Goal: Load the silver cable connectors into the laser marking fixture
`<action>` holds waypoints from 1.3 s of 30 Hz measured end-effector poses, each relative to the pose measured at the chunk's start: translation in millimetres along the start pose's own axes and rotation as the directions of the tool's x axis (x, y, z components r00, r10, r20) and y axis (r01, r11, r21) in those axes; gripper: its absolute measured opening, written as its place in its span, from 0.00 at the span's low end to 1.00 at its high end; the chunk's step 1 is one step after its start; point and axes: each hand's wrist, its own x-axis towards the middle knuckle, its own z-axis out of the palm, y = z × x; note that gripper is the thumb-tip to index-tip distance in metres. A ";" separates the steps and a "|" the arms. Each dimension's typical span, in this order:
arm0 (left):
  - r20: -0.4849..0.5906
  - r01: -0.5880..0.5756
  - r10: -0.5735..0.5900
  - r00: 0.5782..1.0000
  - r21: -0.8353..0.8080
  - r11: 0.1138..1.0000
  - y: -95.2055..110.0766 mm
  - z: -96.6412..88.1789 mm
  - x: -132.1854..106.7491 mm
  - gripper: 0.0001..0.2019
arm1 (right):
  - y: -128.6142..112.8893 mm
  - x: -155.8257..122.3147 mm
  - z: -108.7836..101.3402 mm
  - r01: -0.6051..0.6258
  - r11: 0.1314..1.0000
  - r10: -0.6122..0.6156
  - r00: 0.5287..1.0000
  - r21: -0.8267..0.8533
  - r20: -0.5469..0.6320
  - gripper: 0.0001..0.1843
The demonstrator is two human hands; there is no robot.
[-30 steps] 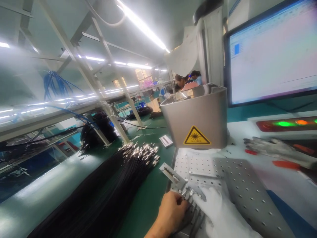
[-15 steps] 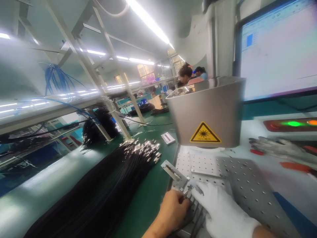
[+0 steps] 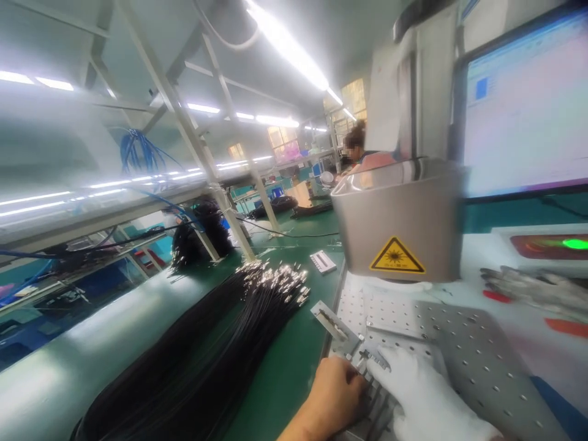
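My bare left hand rests curled on a row of thin black cables lying in a metal comb-like jig at the near edge of the perforated plate. My right hand, in a white glove, lies over the same cables, fingers pressed down toward the metal connector tips. A large bundle of black cables with shiny metal ends lies on the green bench to the left.
A grey laser head with a yellow warning sticker hangs over the plate. A monitor stands at the right, with a control box with a green light and a glove below. A person sits far behind.
The view has swung slightly right and down. Both hands stay on the cables in the jig, shifting only a little.
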 end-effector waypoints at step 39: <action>0.023 0.031 -0.047 0.999 0.448 0.894 18.7 0.6 -3.7 0.17 | -3.0 4.2 -27.1 -0.019 0.991 -0.007 0.982 0.135 0.188 0.30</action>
